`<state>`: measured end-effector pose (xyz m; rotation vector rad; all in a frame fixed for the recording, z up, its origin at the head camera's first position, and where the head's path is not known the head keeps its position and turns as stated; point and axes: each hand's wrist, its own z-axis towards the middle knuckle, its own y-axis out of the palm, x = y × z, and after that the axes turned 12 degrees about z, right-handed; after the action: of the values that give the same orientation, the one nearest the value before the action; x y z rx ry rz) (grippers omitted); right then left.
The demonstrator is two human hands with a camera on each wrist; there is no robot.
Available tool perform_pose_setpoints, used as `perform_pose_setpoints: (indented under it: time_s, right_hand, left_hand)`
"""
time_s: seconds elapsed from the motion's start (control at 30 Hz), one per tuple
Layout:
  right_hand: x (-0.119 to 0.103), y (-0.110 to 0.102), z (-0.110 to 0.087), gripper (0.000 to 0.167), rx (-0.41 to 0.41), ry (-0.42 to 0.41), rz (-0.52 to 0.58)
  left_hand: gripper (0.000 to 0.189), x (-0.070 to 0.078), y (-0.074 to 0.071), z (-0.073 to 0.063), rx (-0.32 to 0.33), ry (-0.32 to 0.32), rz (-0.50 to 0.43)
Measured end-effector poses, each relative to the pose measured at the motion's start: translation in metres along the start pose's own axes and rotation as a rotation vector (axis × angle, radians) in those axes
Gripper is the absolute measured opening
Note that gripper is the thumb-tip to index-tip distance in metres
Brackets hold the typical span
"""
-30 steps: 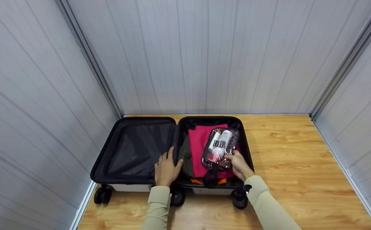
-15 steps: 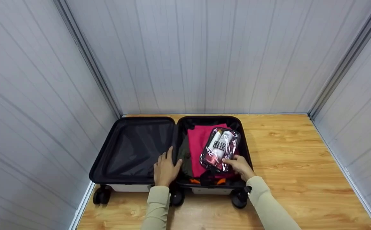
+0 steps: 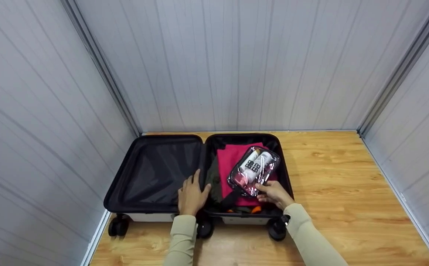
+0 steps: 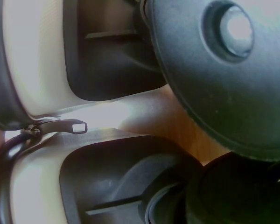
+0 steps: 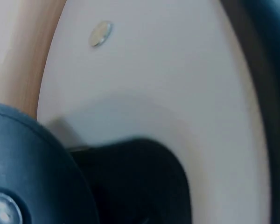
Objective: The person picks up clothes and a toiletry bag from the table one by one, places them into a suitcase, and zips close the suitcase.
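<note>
A suitcase [image 3: 107, 195] lies spread open on the floor, its two halves side by side. Over the pink folded cloth [image 3: 226, 155] in the right half is a clear toiletry pouch [image 3: 253, 170] with white bottles inside, tilted to the right. My right hand [image 3: 276, 194] pinches the pouch's lower right corner between thumb and fingers. With fingers spread, my left hand [image 3: 192, 195] rests at the inner edge of the left half, near the hinge. Neither hand shows in the wrist views, which look at the suitcase's shell.
Dark green cloth [image 3: 215, 181] and a bit of orange [image 3: 256, 210] show around the pink cloth. Black wheels [image 3: 277, 229] stick out at the near side. A zipper pull [image 4: 63, 126] hangs between the halves. Panelled walls [image 3: 236, 66] stand behind and at both sides.
The pouch has turned clockwise a little in my right hand, its lower end swinging left. Its black strap has shifted left. My left hand stays in place.
</note>
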<state>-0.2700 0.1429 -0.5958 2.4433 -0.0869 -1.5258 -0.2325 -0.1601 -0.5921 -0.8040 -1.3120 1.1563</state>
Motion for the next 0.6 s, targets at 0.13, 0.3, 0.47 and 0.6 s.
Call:
perform_pose_setpoints:
  time_s: [0.13, 0.3, 0.47, 0.6]
  right_hand:
    - [-0.001, -0.001, 0.0, 0.024, 0.005, 0.017, -0.005]
    - [-0.001, -0.001, -0.002, 0.024, 0.033, 0.016, -0.028]
    - [0.0, -0.003, -0.007, 0.027, 0.084, -0.035, -0.102]
    - [-0.006, -0.006, -0.016, 0.026, 0.17, -0.175, -0.166]
  left_hand:
    - [0.069, 0.0, 0.0, 0.001, 0.003, -0.001, -0.001]
    - [0.069, 0.001, 0.001, 0.001, -0.004, 0.001, -0.005]
    - [0.069, 0.001, 0.002, 0.002, 0.006, 0.01, -0.005]
    - [0.069, 0.001, 0.002, 0.003, 0.006, 0.007, -0.002]
